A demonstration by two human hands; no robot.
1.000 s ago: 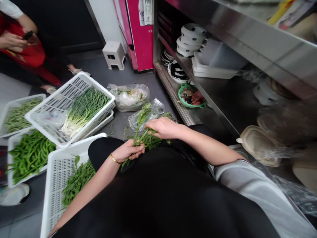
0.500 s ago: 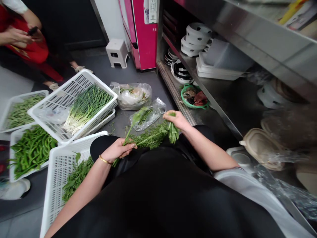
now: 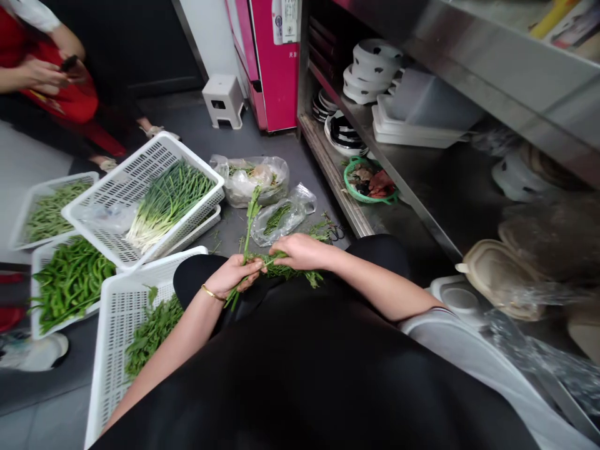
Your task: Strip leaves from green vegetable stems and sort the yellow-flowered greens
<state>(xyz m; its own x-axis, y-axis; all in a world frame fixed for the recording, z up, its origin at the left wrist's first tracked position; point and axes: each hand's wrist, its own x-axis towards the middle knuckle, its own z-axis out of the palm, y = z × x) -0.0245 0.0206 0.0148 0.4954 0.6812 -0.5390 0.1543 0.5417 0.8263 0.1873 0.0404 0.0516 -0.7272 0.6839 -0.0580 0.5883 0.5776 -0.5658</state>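
Note:
My left hand [image 3: 233, 275] is closed round a bunch of leafy green stems [image 3: 250, 226] that stick up and away from my lap. My right hand [image 3: 302, 251] is closed on the same greens just to the right, above a loose heap of greens [image 3: 300, 275] on my black apron. A white perforated basket [image 3: 117, 325] with picked leaves [image 3: 152, 331] stands by my left knee.
White baskets on the floor hold scallions [image 3: 164, 200], green beans [image 3: 70, 284] and more beans [image 3: 51, 209]. Plastic bags [image 3: 253, 178] with scraps lie ahead. A steel shelf [image 3: 422, 181] on the right carries plates and tubs. A person in red [image 3: 51, 81] sits at far left with a phone.
My right hand, which had swung out to the right with a tuft of greens, has come back to the bunch beside my left hand. The stems now stand more upright.

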